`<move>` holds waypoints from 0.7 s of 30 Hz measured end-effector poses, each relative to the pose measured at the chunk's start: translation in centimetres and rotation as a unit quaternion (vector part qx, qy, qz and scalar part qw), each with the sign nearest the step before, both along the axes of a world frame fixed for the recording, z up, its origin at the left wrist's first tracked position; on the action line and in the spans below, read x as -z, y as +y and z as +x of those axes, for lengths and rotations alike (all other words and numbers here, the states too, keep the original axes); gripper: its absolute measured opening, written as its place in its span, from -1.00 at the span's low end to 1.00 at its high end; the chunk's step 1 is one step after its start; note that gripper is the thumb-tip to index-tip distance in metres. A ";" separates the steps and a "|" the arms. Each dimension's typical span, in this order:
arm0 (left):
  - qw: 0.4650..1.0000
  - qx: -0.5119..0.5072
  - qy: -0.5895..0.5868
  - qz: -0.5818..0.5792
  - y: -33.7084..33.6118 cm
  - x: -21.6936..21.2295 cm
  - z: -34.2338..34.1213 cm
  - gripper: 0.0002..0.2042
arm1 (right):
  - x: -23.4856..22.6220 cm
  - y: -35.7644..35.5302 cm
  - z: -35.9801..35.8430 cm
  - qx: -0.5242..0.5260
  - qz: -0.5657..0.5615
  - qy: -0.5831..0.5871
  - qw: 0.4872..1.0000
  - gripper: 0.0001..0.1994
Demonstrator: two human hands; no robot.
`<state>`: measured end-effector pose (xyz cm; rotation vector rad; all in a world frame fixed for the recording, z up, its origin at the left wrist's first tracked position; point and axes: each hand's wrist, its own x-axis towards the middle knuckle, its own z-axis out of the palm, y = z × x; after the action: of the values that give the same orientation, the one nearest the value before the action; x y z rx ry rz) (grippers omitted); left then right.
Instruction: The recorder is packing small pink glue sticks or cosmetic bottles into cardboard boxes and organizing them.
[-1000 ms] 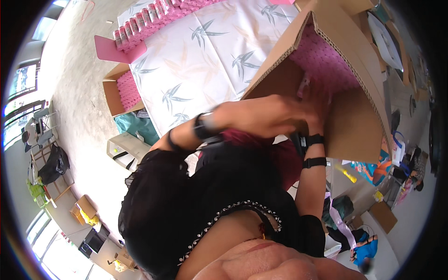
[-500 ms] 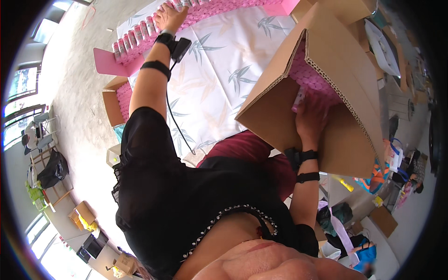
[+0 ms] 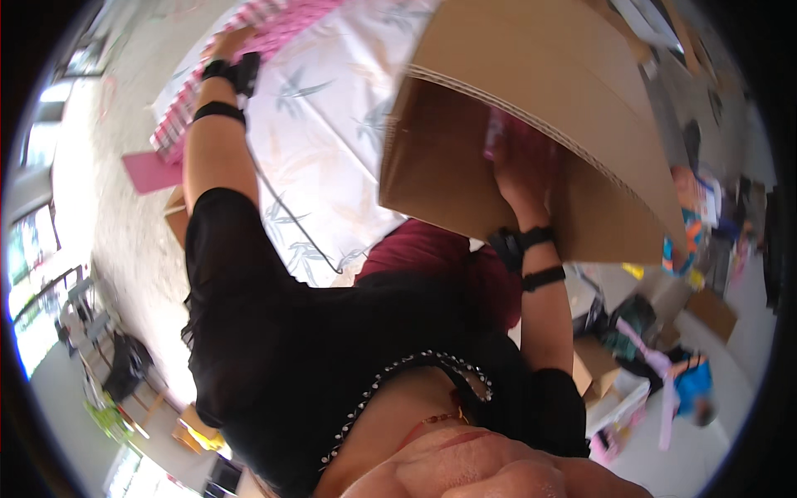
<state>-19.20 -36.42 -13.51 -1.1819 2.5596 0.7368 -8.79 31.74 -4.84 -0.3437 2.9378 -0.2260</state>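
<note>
A large cardboard box [image 3: 573,91] lies tilted toward me at the right, its opening facing me. Inside it my right hand [image 3: 527,174] is closed around a pink cylindrical can [image 3: 493,133]; more pink shows dimly behind my fingers. At the far left my left hand [image 3: 234,40] reaches to a long row of pink-and-white cylindrical cans [image 3: 184,98]. Motion blur smears its fingers, so their grip does not show. Beside the row lies a packed band of pink round tops [image 3: 290,26].
A white cloth with leaf prints [image 3: 324,124] covers the work surface. A pink flap [image 3: 151,172] juts out at its left, above a cardboard box edge [image 3: 176,214]. A black cable [image 3: 295,220] hangs from my left wrist. Bags and cartons [image 3: 594,365] stand at the lower right.
My view has shifted. My left hand has moved along the can row toward the left. In the box, my right hand has turned, and the can with it; the box opening now appears lower and wider.
</note>
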 end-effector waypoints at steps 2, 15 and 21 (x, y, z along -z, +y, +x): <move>0.992 0.085 -0.038 0.083 -1.9 -1.0 0.0 0.12 | -0.6 -0.6 -0.2 0.028 -0.002 -0.037 0.999 -0.44; 0.948 0.121 -0.083 -0.281 2.0 -1.4 1.7 -0.01 | -2.1 -0.6 0.3 0.046 -0.029 -0.109 0.993 -0.48; 0.974 -0.079 0.022 -0.211 8.2 -3.6 2.7 -0.13 | 1.5 0.5 1.3 0.036 0.008 0.083 0.996 -0.47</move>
<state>-16.54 -28.23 -9.86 -1.5211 2.7691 0.2487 -7.49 32.23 -6.31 -0.2680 3.1172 -0.1930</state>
